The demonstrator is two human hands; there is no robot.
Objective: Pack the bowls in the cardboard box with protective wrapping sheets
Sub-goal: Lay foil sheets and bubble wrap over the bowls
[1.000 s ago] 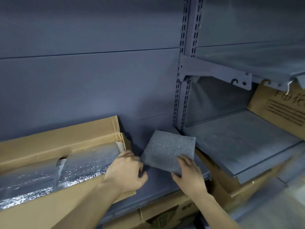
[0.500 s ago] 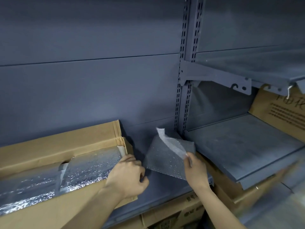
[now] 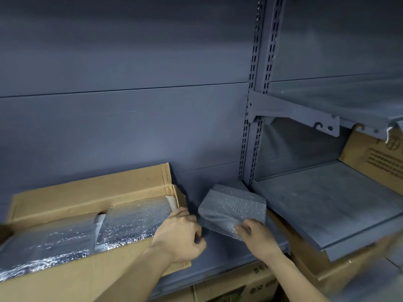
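An open cardboard box [image 3: 91,188] sits on the grey shelf at the left, filled with silver foil wrapping rolls [image 3: 130,219]. To its right lies a stack of bubble-wrap sheets [image 3: 235,203] on the shelf. My right hand [image 3: 255,234] pinches the near corner of the top sheet, which is folded toward me. My left hand [image 3: 181,234] is curled beside the box's right end, just left of the stack; whether it grips anything is unclear. No bowls are in view.
A grey shelf [image 3: 322,205] juts out at the right, with a printed cardboard box [image 3: 375,155] behind it. A slotted upright [image 3: 255,105] divides the bays. More cartons [image 3: 239,286] stand below the shelf.
My right hand lifted the top sheet's far corner, then pulled it down toward the stack's near edge. My left hand stayed by the box end.
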